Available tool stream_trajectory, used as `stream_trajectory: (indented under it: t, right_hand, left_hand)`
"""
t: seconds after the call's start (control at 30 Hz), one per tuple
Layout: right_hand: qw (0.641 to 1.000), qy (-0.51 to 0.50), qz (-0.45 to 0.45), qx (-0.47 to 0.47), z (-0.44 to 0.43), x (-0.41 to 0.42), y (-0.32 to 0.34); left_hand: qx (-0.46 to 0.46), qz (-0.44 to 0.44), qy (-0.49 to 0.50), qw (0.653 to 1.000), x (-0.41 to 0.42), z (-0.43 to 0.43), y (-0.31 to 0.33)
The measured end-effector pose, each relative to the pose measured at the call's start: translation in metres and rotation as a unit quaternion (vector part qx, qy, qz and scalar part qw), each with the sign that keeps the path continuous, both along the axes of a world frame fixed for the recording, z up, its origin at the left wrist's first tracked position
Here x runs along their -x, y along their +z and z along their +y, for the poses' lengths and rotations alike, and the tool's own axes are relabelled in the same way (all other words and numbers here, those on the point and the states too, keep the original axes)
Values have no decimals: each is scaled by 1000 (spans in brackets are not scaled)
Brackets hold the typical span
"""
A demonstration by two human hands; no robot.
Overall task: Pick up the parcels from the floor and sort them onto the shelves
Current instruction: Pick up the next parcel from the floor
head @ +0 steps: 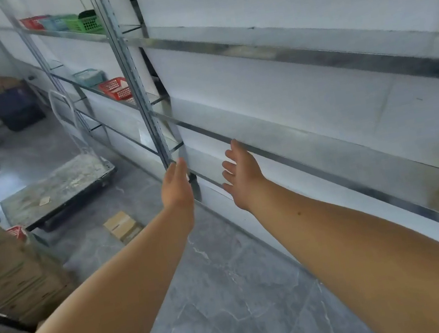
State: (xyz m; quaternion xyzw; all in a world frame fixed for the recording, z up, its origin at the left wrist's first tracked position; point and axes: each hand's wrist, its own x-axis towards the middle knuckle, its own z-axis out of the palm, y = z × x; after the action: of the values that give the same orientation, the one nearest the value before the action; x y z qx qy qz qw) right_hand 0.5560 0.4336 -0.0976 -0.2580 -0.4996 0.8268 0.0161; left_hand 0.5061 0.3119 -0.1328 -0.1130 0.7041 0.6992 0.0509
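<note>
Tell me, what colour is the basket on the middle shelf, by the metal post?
Red basket, seen in the head view.

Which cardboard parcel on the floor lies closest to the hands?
The small flat brown cardboard parcel lying alone on the grey floor, just below the left hand. The other boxes sit stacked at the far left.

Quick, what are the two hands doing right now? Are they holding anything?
Left hand: open, holding nothing, stretched toward the shelf post.
Right hand: open, holding nothing, fingers spread beside the shelf.
</note>
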Motion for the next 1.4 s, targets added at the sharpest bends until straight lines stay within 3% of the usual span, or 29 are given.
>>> stream_trajectory:
  t: [0.57, 0.87, 1.4]
  right_hand:
    - [984, 178, -11, -26, -153, 162, -19]
    - [967, 254, -3, -36, -183, 269, -38]
    - [933, 354, -33, -55, -248, 417, -62]
  left_hand:
    - [-64, -45, 147, 986, 110, -169, -24]
    - [-84, -99, 199, 971, 193, -199, -41]
    - [-78, -106, 265, 955, 323, -234, -54]
